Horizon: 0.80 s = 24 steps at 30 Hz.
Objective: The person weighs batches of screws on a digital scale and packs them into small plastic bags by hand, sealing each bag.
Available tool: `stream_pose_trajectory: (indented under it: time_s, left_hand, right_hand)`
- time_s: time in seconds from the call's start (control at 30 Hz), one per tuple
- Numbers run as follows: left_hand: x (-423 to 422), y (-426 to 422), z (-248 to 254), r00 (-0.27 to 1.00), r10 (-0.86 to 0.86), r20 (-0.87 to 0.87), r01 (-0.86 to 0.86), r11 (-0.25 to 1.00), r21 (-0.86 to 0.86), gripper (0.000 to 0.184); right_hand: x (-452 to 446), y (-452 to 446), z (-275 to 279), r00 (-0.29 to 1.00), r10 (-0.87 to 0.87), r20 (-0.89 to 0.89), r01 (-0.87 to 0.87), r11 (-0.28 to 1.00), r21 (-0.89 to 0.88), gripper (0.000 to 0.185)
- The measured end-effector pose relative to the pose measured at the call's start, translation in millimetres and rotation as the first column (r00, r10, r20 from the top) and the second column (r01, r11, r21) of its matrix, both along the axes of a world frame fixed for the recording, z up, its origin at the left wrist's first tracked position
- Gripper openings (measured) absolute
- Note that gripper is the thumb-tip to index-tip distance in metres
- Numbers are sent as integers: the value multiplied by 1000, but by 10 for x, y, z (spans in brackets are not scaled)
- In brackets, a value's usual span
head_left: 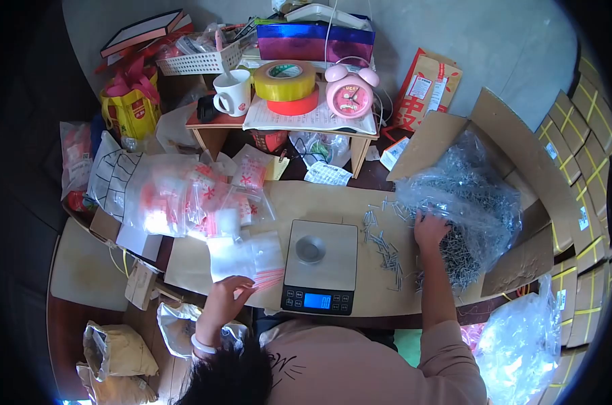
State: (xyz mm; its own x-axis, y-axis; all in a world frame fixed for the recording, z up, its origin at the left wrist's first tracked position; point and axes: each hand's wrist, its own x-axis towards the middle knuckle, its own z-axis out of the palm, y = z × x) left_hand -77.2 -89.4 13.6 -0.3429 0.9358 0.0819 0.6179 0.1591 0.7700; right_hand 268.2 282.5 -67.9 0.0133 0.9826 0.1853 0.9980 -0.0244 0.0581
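Observation:
My left hand is at the lower left of the paper-covered work surface, its fingers loosely bent and apart. Its fingertips lie beside the edge of the clear zip bags, which have red lines along one end. My right hand reaches to the mouth of a clear plastic bag of screws in an open carton, fingers apart and touching the screws. Loose screws are scattered left of that hand. Between my hands stands a digital scale, reading about zero, with a small round metal dish on its plate.
The carton has raised flaps at the right. Filled packets are heaped at the left. A small shelf at the back carries a mug, tape rolls and a pink alarm clock. Stacked boxes line the right side.

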Motion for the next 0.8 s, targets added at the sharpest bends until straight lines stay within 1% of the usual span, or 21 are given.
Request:
stream_pose_trajectory:
  time_s: [0.03, 0.1, 0.2, 0.3, 0.4, 0.47, 0.5, 0.57, 0.6, 0.67, 0.7, 0.8]
  left_hand:
    - [28, 23, -4, 1000, -11, 24, 10, 1000, 17, 15]
    - [61, 59, 2, 1000, -18, -2, 19, 1000, 9, 13]
    - [79, 84, -108, 999, -21, -33, 21, 1000, 17, 12]
    - [93, 126, -131, 998, -20, -60, 21, 1000, 5, 12]
    - [139, 172, -135, 995, -27, -93, 28, 1000, 12, 12]
    - [137, 240, -236, 988, -43, -147, 50, 998, 49, 14]
    - [150, 269, -259, 988, -43, -147, 53, 997, 63, 16]
    - [176, 333, -308, 988, -49, -145, 62, 994, 90, 19]
    - [183, 355, -371, 981, -52, -187, 73, 992, 104, 21]
    - [183, 403, -541, 960, -62, -273, 100, 987, 125, 24]
    - [186, 425, -626, 953, -55, -297, 91, 990, 109, 24]
    - [207, 465, -840, 935, -60, -349, 92, 993, 76, 25]
  right_hand:
    - [15, -13, -37, 1000, 15, 11, -15, 1000, 6, 54]
    - [57, -24, -81, 998, 45, 36, -45, 999, 22, 56]
    - [122, -52, 15, 997, 75, 35, -73, 996, -60, 57]
    - [75, 20, -9, 999, 15, 45, -13, 1000, -26, 58]
    - [-8, 45, -64, 1000, -23, -7, 23, 1000, -8, 58]
    - [-1, -23, -84, 999, 16, -33, -16, 1000, 25, 57]
    - [13, -66, -87, 998, 36, -43, -35, 998, 43, 57]
    - [50, -185, -84, 990, 120, -79, -112, 989, 97, 55]
    - [76, -232, -92, 982, 161, -94, -149, 981, 122, 55]
    - [105, -171, -76, 985, 133, -108, -128, 990, 59, 53]
    - [126, -132, -67, 987, 114, -114, -112, 993, 24, 52]
    - [-36, -121, -159, 994, 43, -102, -34, 996, 88, 51]
